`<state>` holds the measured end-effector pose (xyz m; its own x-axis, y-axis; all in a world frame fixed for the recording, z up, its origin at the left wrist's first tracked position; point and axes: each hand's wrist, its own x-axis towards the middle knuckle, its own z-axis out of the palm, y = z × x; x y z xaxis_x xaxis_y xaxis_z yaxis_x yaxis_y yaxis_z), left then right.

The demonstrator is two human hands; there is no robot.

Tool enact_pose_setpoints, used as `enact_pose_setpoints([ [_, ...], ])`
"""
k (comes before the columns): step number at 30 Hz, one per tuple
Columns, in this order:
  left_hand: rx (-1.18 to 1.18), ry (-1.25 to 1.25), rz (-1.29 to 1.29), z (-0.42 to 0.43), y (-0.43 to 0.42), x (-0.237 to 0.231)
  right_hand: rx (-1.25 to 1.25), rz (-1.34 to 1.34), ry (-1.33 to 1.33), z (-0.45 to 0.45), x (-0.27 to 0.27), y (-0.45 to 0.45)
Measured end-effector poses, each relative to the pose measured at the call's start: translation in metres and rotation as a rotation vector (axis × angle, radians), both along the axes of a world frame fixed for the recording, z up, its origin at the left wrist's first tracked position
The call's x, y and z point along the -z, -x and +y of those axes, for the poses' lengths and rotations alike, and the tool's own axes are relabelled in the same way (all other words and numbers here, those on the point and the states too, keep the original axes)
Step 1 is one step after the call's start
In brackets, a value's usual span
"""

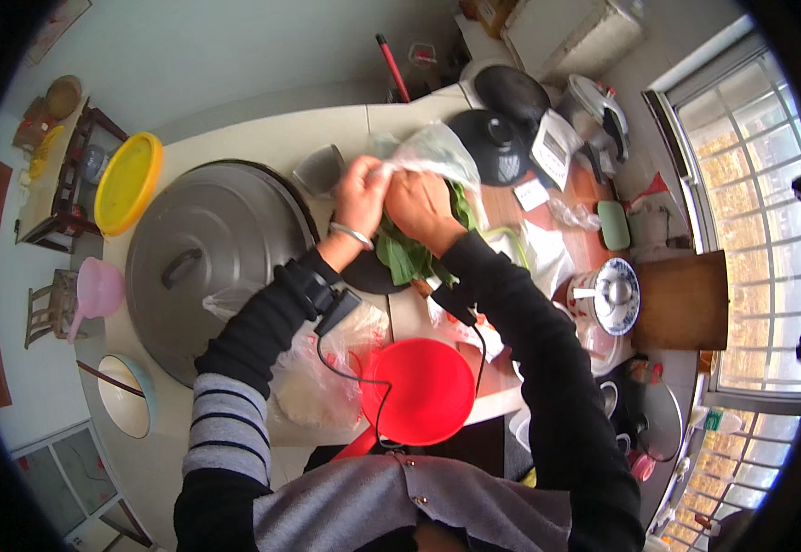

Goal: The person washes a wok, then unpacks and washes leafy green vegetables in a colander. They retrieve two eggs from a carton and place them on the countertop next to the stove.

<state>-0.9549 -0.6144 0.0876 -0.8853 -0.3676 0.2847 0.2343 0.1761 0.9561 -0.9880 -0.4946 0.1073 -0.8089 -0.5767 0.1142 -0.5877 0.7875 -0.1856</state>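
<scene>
My left hand [361,200] pinches the edge of a thin, clear plastic bag [438,148] at the far middle of the counter. Right beside it, my right hand [419,207] is curled at the bag's mouth, its fingertips hidden. Leafy greens [400,255] show below and beside my right hand, with more leaf against the bag; whether that hand grips leaves or plastic I cannot tell. Under the greens lies a dark round object [373,272], partly covered. A red plastic ladle [417,390] rests nearer my body, beside a plastic bag with pale contents [317,400].
A large metal lid [234,228] covers much of the left, with a grey bowl [319,169] behind it. Black pan lids [490,148] and a pressure cooker [590,114] stand far right. A patterned enamel container [607,293] sits right, near a wooden board [683,300].
</scene>
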Motion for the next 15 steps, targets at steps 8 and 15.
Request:
enact_pose_setpoints([
  [8,0.244,0.298,-0.011,0.019,-0.048,-0.006,0.112,0.021,-0.188,0.032,0.012,-0.014],
  [15,0.358,0.493,-0.189,0.008,-0.059,0.004,0.083,0.142,0.008,0.038,0.024,-0.025],
])
